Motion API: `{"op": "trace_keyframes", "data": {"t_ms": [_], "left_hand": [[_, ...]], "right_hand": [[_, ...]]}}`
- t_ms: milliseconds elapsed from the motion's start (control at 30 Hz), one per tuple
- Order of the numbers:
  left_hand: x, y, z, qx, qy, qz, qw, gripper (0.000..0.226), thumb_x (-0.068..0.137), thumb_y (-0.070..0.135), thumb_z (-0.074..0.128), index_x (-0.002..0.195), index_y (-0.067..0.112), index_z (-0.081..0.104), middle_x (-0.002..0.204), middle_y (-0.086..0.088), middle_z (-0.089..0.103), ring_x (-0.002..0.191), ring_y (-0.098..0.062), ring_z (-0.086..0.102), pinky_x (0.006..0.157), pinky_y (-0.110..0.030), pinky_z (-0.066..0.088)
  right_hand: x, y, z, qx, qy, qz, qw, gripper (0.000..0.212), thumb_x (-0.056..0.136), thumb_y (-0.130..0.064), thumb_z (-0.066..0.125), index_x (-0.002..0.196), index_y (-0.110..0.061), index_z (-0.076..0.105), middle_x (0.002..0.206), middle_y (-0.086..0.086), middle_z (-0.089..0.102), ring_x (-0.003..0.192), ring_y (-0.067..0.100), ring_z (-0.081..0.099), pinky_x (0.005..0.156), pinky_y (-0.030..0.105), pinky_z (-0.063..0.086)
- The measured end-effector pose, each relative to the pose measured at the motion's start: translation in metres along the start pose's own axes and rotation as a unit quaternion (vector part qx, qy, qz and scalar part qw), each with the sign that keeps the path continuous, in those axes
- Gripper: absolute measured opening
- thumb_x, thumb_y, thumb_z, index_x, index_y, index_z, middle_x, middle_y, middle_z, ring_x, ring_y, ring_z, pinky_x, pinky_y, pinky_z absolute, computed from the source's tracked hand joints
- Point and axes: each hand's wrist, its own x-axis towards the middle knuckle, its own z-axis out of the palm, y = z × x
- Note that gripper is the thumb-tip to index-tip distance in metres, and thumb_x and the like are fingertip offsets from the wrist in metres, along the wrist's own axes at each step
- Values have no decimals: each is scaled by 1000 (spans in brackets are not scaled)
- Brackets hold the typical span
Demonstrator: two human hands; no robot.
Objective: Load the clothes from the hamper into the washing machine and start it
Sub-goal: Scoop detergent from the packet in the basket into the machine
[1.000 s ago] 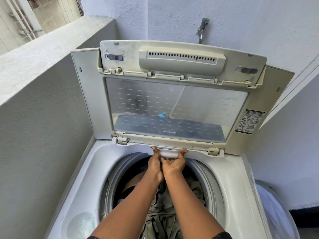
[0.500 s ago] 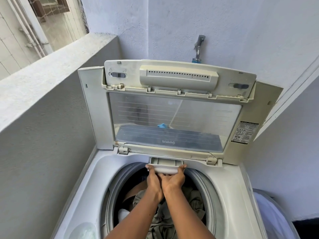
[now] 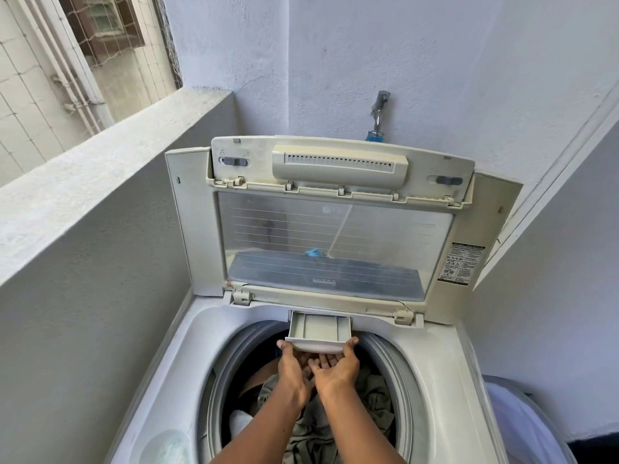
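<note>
— Just under the raised lid, the detergent drawer stands slid out over the drum. Who has it?

— Both hands. The left hand and the right hand sit side by side, touching, fingers curled beneath the drawer's front lip and a thumb hooked at each end. A two-handed hold likely keeps it from twisting in its slot.

— And the clothes?

— Below the drawer, heaped in the drum: olive-grey fabric, something white to the left. Loading looks well along; I judge detergent comes next, then starting.

— The hamper?

— Right of the drawer and nearer, only its pale side showing; its inside is hidden.

— The room?

— A balcony nook: a tap on the painted wall above the drawer, a rough parapet to its left. The washing machine top is white, smooth plastic.
</note>
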Motion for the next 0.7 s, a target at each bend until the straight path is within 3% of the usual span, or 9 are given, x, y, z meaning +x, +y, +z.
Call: {"op": "trace_keyframes", "data": {"t_ms": [100, 267, 333, 400, 433, 500, 600, 700], "left_hand": [[-7, 0, -5, 16, 0, -4, 1000, 72, 94, 60, 20, 128, 3, 49, 119, -21, 58, 108, -32, 55, 83, -35, 46], [-22, 5, -8, 58, -5, 14, 998, 69, 96, 56, 17, 137, 7, 42, 138, -16, 47, 128, -31, 43, 106, -43, 34], [-27, 6, -10, 72, -2, 28, 997, 69, 96, 57, 17, 140, 8, 38, 142, -14, 44, 131, -30, 41, 111, -46, 31], [-37, 9, -12, 88, 0, 40, 995, 67, 96, 56, 18, 142, 9, 34, 145, -13, 41, 132, -30, 41, 112, -47, 30], [-45, 12, -12, 91, 2, 48, 995, 66, 97, 54, 18, 143, 9, 33, 146, -13, 40, 133, -30, 40, 112, -47, 30], [-59, 19, -13, 90, 13, 65, 994, 64, 98, 52, 19, 143, 10, 33, 146, -13, 40, 134, -30, 39, 112, -46, 30], [-76, 31, -20, 85, 38, 99, 991, 62, 98, 51, 18, 142, 9, 34, 145, -13, 41, 129, -30, 44, 107, -46, 34], [-101, 40, -29, 74, 65, 151, 984, 61, 99, 49, 21, 139, 6, 38, 143, -13, 44, 125, -30, 48, 104, -45, 38]], "right_hand": [[-10, 2, -3, -70, 11, 3, 998, 70, 92, -48, 48, 141, 0, 34, 147, 16, 34, 139, 30, 30, 114, 47, 26], [-30, 8, -9, -187, 30, -28, 981, 64, 94, -43, 48, 138, 2, 37, 145, 20, 37, 133, 32, 38, 107, 46, 35], [-39, 10, -11, -244, 27, -42, 969, 52, 96, -37, 47, 128, 3, 46, 127, 22, 50, 120, 36, 50, 101, 47, 40], [-47, 15, -12, -321, 25, -79, 943, 38, 97, -38, 45, 106, -2, 54, 89, 13, 57, 84, 30, 59, 87, 47, 49], [-48, 18, -13, -381, 22, -108, 918, 42, 94, -44, 45, 97, -3, 55, 77, 10, 55, 72, 26, 57, 78, 44, 50], [-51, 22, -16, -521, 10, -169, 837, 54, 85, -57, 41, 90, -6, 59, 81, 10, 59, 74, 27, 56, 72, 39, 46], [-70, 23, -10, -666, -48, -275, 692, 49, 96, -47, 35, 112, -7, 59, 117, 11, 58, 103, 27, 55, 85, 36, 41], [-90, 22, -8, -757, -135, -363, 526, 47, 99, -46, 30, 121, -13, 55, 128, 4, 50, 119, 25, 48, 97, 35, 37]]}}
